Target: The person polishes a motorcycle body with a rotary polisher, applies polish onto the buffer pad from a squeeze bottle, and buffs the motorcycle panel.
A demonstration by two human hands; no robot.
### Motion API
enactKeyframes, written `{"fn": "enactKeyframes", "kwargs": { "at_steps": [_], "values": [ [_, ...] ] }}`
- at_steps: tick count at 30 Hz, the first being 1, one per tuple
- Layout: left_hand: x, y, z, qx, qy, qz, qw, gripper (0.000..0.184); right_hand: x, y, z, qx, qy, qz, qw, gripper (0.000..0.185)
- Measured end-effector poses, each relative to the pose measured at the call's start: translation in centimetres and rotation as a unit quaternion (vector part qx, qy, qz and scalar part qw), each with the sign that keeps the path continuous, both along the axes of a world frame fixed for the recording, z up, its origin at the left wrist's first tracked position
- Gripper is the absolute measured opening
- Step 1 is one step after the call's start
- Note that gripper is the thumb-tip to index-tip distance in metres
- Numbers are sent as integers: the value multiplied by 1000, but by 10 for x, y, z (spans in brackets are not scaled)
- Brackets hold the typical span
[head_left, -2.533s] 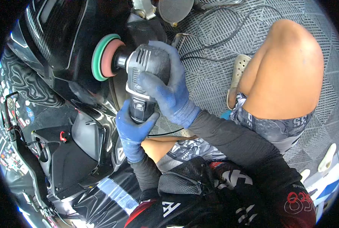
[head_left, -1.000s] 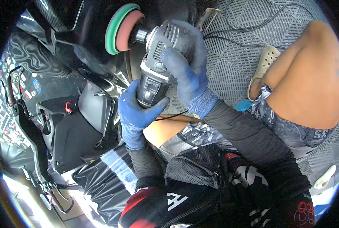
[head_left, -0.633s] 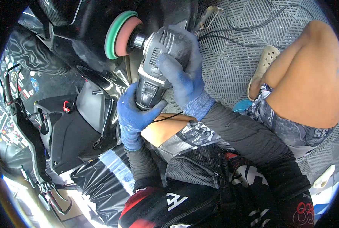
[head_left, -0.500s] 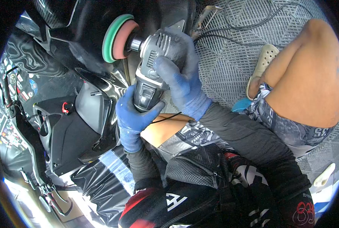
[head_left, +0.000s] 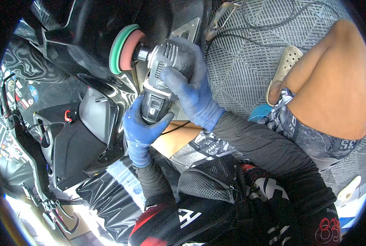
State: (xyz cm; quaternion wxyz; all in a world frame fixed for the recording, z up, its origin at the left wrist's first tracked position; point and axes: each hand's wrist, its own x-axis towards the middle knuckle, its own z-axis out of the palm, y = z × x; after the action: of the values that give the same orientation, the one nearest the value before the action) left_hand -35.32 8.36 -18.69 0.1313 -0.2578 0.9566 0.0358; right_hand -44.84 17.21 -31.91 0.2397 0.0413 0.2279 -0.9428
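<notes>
A black and grey electric polisher is held in both of my gloved hands. My right hand, in a blue glove, wraps round its head end. My left hand, gloved alike, closes round the rear of the body, where a thin black cord comes out. At the far end sits a round foam pad, pink with a green face, turned toward a glossy black body panel. Whether the pad touches that panel I cannot tell.
A motorbike-like vehicle with a dark seat and handlebar fills the left. Black cables run over the grey grid floor. A teal round object lies by my leg, near a beige clog.
The polisher and both hands have shifted slightly left, and the pad end sits a little lower in view. My grip looks the same.
</notes>
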Motion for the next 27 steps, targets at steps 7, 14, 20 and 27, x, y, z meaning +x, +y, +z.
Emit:
{"fn": "enactKeyframes", "kwargs": {
  "at_steps": [7,14,20,27],
  "values": [
    [6,3,1,15,6,20,1000,54,6,0,3,16,-2,31,999,68],
    [16,-2,-1,-11,6,5,1000,45,10,-3,1,-3,-27,54,998,78],
    [9,5,-4,12,11,38,999,66,7,-1,-5,18,12,46,999,70],
    [-15,16,-7,-21,21,22,999,65,-20,6,-8,-18,-4,-9,1000,74]
  ]
}}
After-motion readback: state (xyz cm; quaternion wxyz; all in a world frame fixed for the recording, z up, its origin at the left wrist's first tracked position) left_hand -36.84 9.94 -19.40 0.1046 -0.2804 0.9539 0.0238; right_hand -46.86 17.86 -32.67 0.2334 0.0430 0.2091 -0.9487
